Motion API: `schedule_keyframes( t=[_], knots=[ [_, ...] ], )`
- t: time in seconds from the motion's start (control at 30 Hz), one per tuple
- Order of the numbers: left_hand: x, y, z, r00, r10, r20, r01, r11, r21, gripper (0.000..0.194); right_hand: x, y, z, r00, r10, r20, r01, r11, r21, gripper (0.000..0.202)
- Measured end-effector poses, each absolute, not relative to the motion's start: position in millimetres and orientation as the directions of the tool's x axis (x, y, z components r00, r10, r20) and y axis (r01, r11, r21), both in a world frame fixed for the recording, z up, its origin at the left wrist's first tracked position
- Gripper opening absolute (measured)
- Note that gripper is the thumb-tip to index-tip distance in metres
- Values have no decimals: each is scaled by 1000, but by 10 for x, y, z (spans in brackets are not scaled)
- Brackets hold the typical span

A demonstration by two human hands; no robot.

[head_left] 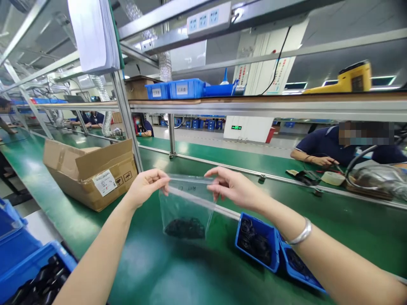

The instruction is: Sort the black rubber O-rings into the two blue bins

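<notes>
A clear plastic zip bag (187, 205) hangs upright between my two hands, over the green bench. My left hand (149, 186) pinches its top left corner. At the top right corner, my right hand (230, 186) holds the bag's edge between thumb and fingers. Small black parts (185, 228) lie gathered at the bottom of the bag; their kind is too blurred to tell. Dark handwriting shows near the bag's top. Below my right forearm stands a blue bin (276, 258) with coiled black parts inside, and a second blue bin (305, 277) is partly covered by that arm.
An open cardboard box (92, 178) stands on the bench (152, 271) at left. Blue bins with black parts (41, 281) fill the lower left. A metal rail crosses behind the bag. Blue boxes (187, 89) sit on the shelf above. A co-worker (333, 146) sits across at right.
</notes>
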State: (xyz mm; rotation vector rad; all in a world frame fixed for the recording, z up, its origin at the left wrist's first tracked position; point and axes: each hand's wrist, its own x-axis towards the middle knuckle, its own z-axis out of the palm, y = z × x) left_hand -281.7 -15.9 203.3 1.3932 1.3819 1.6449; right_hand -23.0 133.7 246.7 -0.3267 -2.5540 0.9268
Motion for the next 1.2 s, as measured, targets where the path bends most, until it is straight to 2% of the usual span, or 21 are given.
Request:
schedule_keyframes(
  t=[0.03, 0.1, 0.2, 0.37, 0.47, 0.6, 0.67, 0.77, 0.9, 1.07, 1.2],
  knots=[
    [-2840, -105, 1928, -279, 918, 280, 46, -279, 959, 25, -230, 1358, 2449, -901, 355, 250, 108, 741, -662, 28],
    [-2891, 32, 1653, -251, 943, 217, -68, -241, 968, 28, -234, 1420, 2457, -893, 382, 238, 159, 762, -628, 29],
    [-2958, 244, 1154, -200, 973, 116, -181, -154, 971, 32, -258, 1524, 2654, -852, 391, 348, 200, 858, -473, 25],
    [-3030, 454, 391, -151, 988, -24, -421, -42, 906, 36, -485, 1666, 3465, -748, 229, 623, 227, 970, -84, 19],
    [-3074, 513, 87, -142, 989, -50, -549, -36, 835, 30, -795, 1785, 4035, -650, 172, 741, 282, 959, 25, 20],
    [-3163, 557, -77, -68, 997, -40, -655, -14, 755, 31, -1378, 2011, 4649, -602, 158, 782, 387, 915, 113, 26],
    [-3212, 567, -78, 3, 1000, -6, -704, 7, 710, 42, -1703, 2120, 4863, -616, 193, 763, 441, 888, 132, 37],
    [-3256, 573, -46, 95, 991, 92, -773, 15, 634, 59, -2140, 2232, 5066, -698, 358, 620, 565, 807, 170, 52],
    [-3242, 584, -15, 160, 975, 153, -799, 37, 600, 62, -2473, 2276, 5166, -739, 528, 418, 660, 693, 291, 46],
    [-3233, 606, 19, 178, 969, 171, -816, 48, 576, 59, -2504, 2280, 5205, -745, 542, 389, 657, 696, 291, 34],
    [-3253, 620, 28, 151, 971, 183, -828, 23, 561, 58, -2419, 2364, 5261, -742, 544, 391, 646, 735, 204, 44]
  ],
)
